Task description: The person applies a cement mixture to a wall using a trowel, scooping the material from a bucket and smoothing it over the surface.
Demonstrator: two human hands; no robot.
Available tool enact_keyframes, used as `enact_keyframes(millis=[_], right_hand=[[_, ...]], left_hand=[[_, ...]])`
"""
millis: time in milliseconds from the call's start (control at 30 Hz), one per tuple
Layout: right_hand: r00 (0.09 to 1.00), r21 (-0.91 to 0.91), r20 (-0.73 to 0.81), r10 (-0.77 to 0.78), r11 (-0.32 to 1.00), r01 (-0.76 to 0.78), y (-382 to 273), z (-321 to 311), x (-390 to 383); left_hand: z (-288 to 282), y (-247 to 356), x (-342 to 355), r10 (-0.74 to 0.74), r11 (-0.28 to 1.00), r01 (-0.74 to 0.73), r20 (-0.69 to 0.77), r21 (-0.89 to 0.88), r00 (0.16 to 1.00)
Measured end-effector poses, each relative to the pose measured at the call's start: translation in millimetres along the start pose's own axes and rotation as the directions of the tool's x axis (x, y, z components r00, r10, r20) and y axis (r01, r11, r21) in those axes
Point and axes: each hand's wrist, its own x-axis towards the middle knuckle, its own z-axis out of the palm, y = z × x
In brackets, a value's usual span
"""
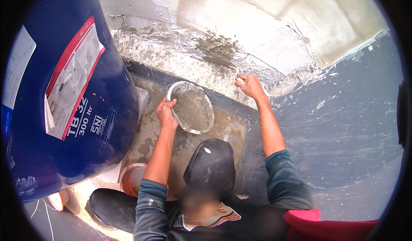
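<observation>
My left hand [166,111] grips the rim of a round, mortar-smeared bucket [207,118], tilted so that its inside faces up. Grey wet mortar [187,103] coats the bottom and walls within. Closed around the handle of a trowel [219,62], my right hand [251,85] is up at the wall. The trowel's blade lies flat against the rough lower wall, just under a dark patch of fresh mortar [216,45]. The bucket stays apart from the wall, lower and left of the trowel.
On the left stands a large dark blue water tank [113,112] with labels. A reddish bucket [133,177] sits beside my left forearm. The pale wall [257,9] meets a grey-blue wall [339,121] at the right corner. My knee [212,163] rises below the bucket, above a stained floor [148,131].
</observation>
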Motion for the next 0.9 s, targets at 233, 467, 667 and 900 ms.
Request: enact_keyframes(millis=[233,467,667,900], right_hand=[[0.986,0.095,0.09,0.143,0.984,-0.151,-8,-46,9],[1.0,0.048,0.018,0.01,0.999,-0.011,-9,-26,-26],[0.999,-0.011,-0.009,0.045,0.999,-0.045,-15,-7,-10],[0.993,0.11,-0.005,0.117,0.987,-0.116,-11,-32,-14]], left_hand=[[-1,-5,8,0.001,1.0,0.0,0.022,-0.018,1.0],[-5,-5,17,0.013,0.999,-0.013,0.0,-0.037,1.0],[4,-2,7,-0.001,1.0,0.001,-0.002,-0.022,1.0],[-4,-5,17,0.007,0.999,-0.007,-0.008,-0.046,1.0]])
